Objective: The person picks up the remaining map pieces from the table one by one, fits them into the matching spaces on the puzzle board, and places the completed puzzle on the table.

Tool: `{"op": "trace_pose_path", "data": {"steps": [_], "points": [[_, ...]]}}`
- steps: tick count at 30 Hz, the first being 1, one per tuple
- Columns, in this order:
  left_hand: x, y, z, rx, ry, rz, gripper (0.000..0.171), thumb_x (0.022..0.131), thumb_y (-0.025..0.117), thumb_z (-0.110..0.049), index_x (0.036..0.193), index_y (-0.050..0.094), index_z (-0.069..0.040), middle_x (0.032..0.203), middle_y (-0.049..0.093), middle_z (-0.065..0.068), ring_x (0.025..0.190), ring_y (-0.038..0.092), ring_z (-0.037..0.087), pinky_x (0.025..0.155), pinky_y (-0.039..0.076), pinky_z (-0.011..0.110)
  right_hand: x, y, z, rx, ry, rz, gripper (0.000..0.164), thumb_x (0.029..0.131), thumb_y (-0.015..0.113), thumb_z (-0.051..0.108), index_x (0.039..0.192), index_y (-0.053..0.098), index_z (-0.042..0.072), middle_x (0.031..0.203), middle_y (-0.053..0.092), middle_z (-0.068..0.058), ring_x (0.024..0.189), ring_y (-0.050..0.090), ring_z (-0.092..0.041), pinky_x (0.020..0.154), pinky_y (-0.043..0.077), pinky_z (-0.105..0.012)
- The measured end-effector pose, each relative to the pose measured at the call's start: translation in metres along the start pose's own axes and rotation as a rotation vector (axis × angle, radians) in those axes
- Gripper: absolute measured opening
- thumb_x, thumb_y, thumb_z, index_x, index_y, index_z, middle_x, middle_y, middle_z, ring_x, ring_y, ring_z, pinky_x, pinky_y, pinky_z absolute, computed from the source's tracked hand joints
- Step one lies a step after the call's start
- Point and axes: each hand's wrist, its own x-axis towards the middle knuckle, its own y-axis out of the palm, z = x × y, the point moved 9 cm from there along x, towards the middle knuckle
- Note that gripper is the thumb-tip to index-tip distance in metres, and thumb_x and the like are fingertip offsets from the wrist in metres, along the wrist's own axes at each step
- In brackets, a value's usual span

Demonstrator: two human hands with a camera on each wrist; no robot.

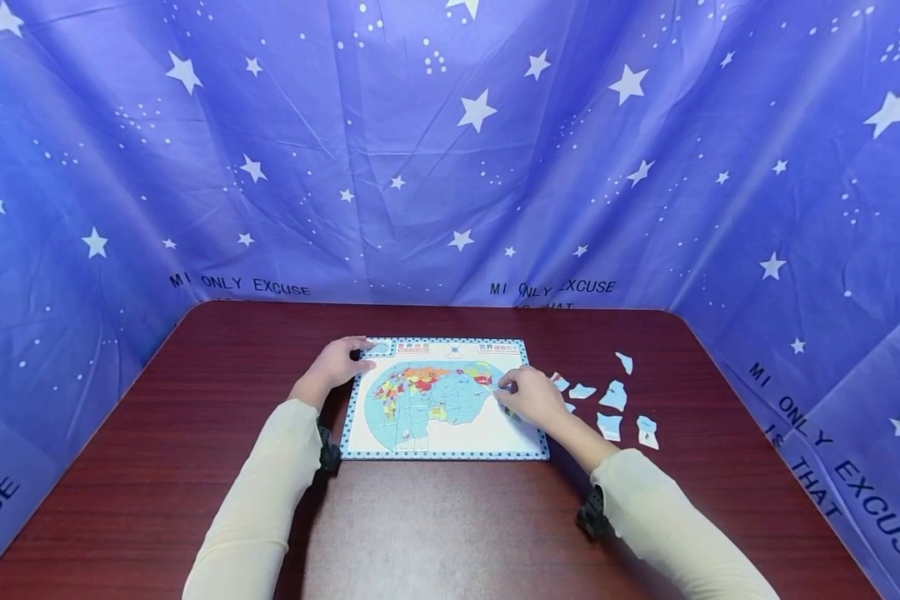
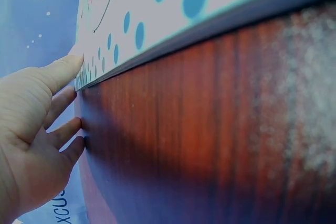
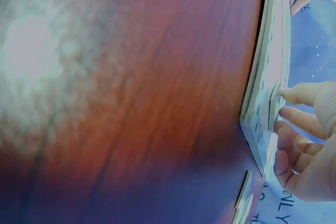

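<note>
A world-map jigsaw board (image 1: 450,442) with a blue-dotted border lies flat on the table, its map partly filled with colored pieces. My left hand (image 1: 335,363) rests at the board's upper left corner. In the left wrist view its thumb touches the dotted border, and the other fingers lie loosely extended beside the edge. Over the map's right side, my right hand (image 1: 534,397) pinches a puzzle piece (image 1: 508,412) between thumb and index finger. That piece is mostly covered by the hand; the right wrist view shows it tilted close above the board.
Several loose puzzle pieces (image 1: 612,396) lie on the dark red wooden table (image 1: 435,525) right of the board, a few partly behind my right hand. A blue star-patterned curtain (image 1: 397,167) encloses the table's back and sides.
</note>
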Motion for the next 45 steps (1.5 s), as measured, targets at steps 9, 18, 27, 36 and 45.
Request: {"op": "trace_pose_path", "data": {"steps": [9,18,27,36,45], "points": [[-0.001,-0.002,-0.003,0.014,0.015,-0.003,0.048,0.092,0.061,-0.023,0.136,0.050,-0.007,0.151,0.032,0.015,0.140,0.025,0.037,0.110,0.030,0.051,0.000,-0.012,-0.008,0.009,0.005,-0.029,0.023,0.083,0.069,0.028,0.096,0.073,0.010,0.081,0.058,-0.003,0.065,0.050,-0.014,0.054,0.037,-0.025],[-0.003,0.000,-0.001,-0.003,0.008,0.006,0.048,0.092,0.060,-0.023,0.136,0.050,-0.008,0.152,0.031,0.014,0.140,0.024,0.037,0.110,0.031,0.052,-0.001,-0.018,-0.021,0.021,0.007,-0.049,0.025,0.083,0.068,0.027,0.100,0.072,0.009,0.081,0.058,-0.004,0.065,0.050,-0.014,0.054,0.038,-0.025],[-0.003,-0.001,-0.001,-0.008,0.007,0.001,0.048,0.092,0.061,-0.023,0.136,0.050,-0.008,0.151,0.032,0.014,0.140,0.025,0.036,0.110,0.032,0.051,-0.002,-0.028,-0.035,0.005,0.030,-0.061,0.025,0.085,0.067,0.026,0.100,0.071,0.007,0.080,0.057,-0.005,0.067,0.049,-0.015,0.055,0.036,-0.025],[-0.002,0.000,0.000,-0.013,0.006,0.002,0.048,0.092,0.061,-0.022,0.136,0.050,-0.008,0.152,0.031,0.014,0.140,0.025,0.036,0.110,0.032,0.051,-0.005,-0.036,-0.051,0.012,0.042,-0.077,0.023,0.085,0.066,0.025,0.099,0.071,0.007,0.089,0.062,-0.008,0.073,0.055,-0.017,0.058,0.042,-0.027],[-0.004,-0.001,-0.001,-0.018,0.002,0.001,0.048,0.092,0.060,-0.022,0.136,0.050,-0.007,0.152,0.031,0.015,0.140,0.025,0.037,0.110,0.031,0.051,-0.007,-0.044,-0.066,0.040,0.037,-0.095,0.025,0.086,0.065,0.026,0.100,0.070,0.006,0.091,0.063,-0.010,0.078,0.059,-0.020,0.062,0.047,-0.032]]}}
